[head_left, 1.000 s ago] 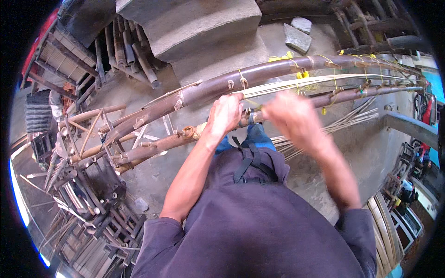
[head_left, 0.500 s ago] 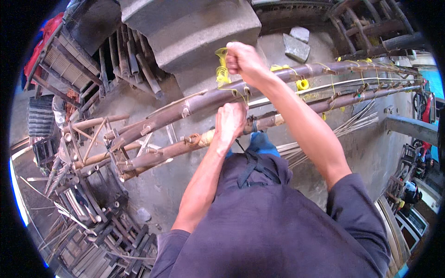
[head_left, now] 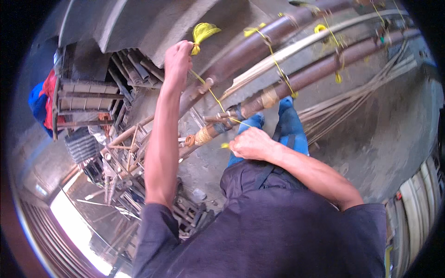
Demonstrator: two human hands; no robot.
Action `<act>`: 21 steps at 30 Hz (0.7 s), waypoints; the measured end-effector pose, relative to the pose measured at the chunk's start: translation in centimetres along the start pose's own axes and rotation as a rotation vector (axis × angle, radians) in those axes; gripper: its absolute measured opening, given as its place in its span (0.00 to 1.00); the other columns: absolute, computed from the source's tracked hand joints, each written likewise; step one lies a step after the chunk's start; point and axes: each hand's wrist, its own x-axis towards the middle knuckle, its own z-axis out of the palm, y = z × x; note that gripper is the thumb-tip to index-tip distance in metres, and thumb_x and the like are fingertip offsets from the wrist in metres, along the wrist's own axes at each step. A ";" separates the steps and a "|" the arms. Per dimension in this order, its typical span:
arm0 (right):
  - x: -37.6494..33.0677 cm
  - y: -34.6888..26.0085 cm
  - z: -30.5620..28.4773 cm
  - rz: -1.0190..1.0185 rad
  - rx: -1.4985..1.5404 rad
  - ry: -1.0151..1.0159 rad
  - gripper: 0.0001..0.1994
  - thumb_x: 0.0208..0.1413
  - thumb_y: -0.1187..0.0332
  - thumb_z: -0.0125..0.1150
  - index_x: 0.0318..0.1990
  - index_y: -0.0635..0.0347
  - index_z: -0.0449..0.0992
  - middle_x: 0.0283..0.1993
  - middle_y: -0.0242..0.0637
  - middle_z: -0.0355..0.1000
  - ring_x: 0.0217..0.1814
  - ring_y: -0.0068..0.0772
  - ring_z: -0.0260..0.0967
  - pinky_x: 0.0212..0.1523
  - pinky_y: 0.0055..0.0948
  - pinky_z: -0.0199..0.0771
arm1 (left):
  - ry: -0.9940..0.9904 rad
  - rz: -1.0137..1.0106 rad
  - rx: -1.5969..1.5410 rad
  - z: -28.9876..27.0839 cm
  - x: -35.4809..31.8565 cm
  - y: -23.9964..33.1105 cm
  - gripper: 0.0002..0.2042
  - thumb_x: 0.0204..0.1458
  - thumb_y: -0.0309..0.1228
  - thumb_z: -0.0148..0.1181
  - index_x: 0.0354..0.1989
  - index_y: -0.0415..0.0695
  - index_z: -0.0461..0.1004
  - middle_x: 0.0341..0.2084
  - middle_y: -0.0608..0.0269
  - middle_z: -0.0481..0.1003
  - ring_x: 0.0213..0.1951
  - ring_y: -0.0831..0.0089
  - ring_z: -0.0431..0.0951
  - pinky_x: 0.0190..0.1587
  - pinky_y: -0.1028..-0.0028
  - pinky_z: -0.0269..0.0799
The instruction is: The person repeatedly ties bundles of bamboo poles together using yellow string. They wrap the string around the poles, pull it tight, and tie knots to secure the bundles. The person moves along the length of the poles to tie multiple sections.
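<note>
- Left hand (head_left: 177, 55) raised far-left, fist shut round yellow cord (head_left: 211, 92), loose tuft sticking out on top.
- Right hand (head_left: 250, 142) near, fingers curled tight on cord's other end by the bound pole joint (head_left: 204, 134).
- Cord runs taut betw. both hands, across brown poles (head_left: 259, 44).
- Looks like cinching a lashing; next prob. needs steady tension + another wrap.

Yellow cord (head_left: 214, 96), brown poles (head_left: 259, 44), blue trousers (head_left: 289, 125), dark, perhaps navy, shirt (head_left: 278, 231), red-and-blue cloth (head_left: 42, 99).
</note>
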 end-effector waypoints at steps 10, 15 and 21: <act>-10.9 -10.1 -8.6 -0.124 0.117 0.586 0.12 0.36 0.69 0.59 0.33 0.59 0.74 0.36 0.37 0.68 0.40 0.40 0.68 0.39 0.36 0.75 | 0.253 0.171 -0.521 -13.3 14.2 6.5 0.30 0.56 0.61 0.39 0.39 0.42 0.65 0.20 0.66 0.63 0.13 0.81 0.57 0.11 0.85 0.55; -18.5 -21.0 -13.7 -0.147 -0.194 0.889 0.11 0.44 0.68 0.55 0.36 0.59 0.75 0.32 0.32 0.67 0.40 0.31 0.70 0.48 0.35 0.73 | -0.366 -0.170 0.843 -9.8 16.8 -8.3 0.26 0.53 0.57 0.54 0.33 0.42 0.74 0.22 0.69 0.70 0.22 0.77 0.70 0.25 0.75 0.68; -26.8 -0.6 -7.2 0.741 -0.119 1.140 0.15 0.48 0.72 0.56 0.46 0.60 0.74 0.47 0.44 0.70 0.50 0.46 0.68 0.53 0.38 0.70 | -0.250 0.472 0.626 10.0 9.0 6.0 0.21 0.58 0.38 0.52 0.55 0.36 0.68 0.51 0.52 0.71 0.54 0.65 0.68 0.58 0.68 0.61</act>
